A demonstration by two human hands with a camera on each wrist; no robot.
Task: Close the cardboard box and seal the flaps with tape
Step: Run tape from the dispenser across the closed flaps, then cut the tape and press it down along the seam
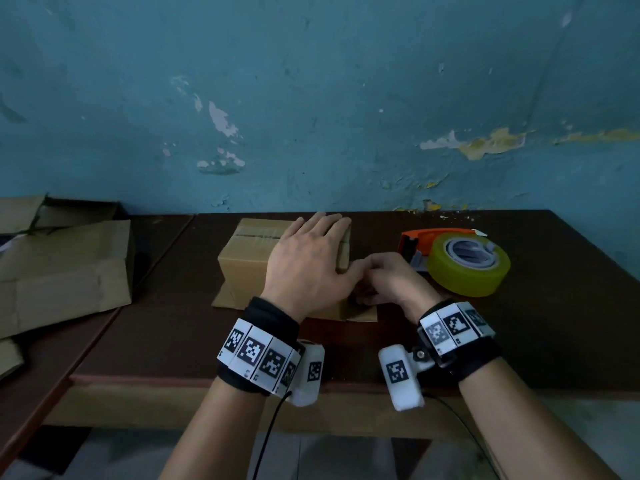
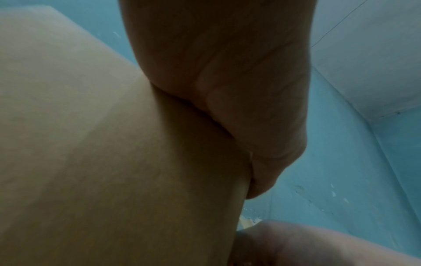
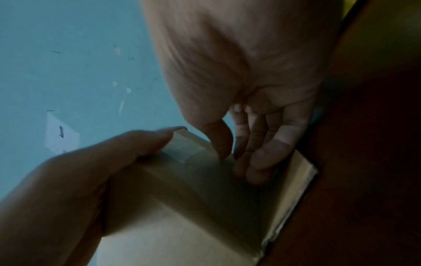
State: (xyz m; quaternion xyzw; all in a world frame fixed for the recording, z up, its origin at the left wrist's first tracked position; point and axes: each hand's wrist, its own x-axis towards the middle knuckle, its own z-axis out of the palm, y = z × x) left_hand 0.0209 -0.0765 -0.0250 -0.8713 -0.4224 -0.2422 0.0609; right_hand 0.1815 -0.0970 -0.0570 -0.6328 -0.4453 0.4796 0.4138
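The box [image 1: 249, 261] is pressed under the flat, spread left hand [image 1: 304, 268]; the right hand's [image 1: 388, 282] fingers [image 3: 264, 158] lie loosely curled against its side, where tape [image 3: 184, 147] could be creased if rubbed unevenly.

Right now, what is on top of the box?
The left hand lies flat on the box, fingers straight. Beside it, clear tape runs along the closed flap seam. The hand covers the right part of the top.

The brown cardboard box [image 1: 256, 261] sits closed on the tabletop [image 1: 519, 323], clear tape along its top seam (bottom flaps splayed); the yellowish tape roll [image 1: 467, 268] lies beside it.
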